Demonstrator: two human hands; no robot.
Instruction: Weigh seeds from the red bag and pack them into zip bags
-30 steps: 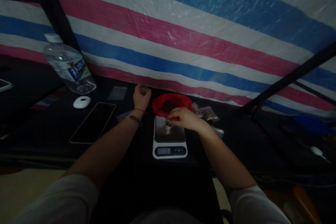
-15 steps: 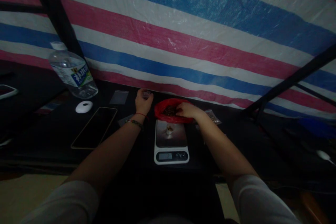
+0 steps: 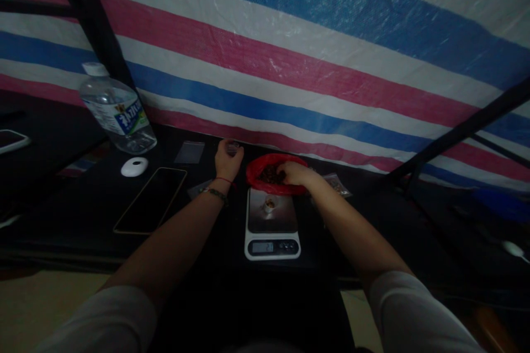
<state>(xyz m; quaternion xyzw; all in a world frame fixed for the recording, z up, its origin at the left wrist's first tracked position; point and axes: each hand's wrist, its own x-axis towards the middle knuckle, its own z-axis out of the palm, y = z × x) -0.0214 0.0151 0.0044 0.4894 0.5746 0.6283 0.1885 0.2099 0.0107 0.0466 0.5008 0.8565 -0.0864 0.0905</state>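
Observation:
My left hand (image 3: 228,161) is closed round a small clear plastic object (image 3: 232,147), too dim to name exactly, at the back of the black table. To its right lies an opened red plastic bag (image 3: 300,162) holding a heap of small dark brown pieces (image 3: 271,175). My right hand (image 3: 295,172) reaches into this bag from the right, its fingers bent down among the pieces; the fingertips are hidden. In front of the bag is a white kitchen scale (image 3: 272,250) with a lit display. A small whitish cup (image 3: 269,205) with brownish bits inside stands on its metal plate.
Left of my arm lie a dark phone (image 3: 151,200), a white oval device (image 3: 134,166) and a clear zip bag (image 3: 190,152). A big water bottle (image 3: 120,113) stands behind them. A filled zip bag (image 3: 337,185) lies right of the red bag. Striped sheeting (image 3: 265,66) hangs behind.
My right hand's fingers have curled further down into the brown pieces. My left hand keeps its hold at the same spot. The whole view has shifted slightly.

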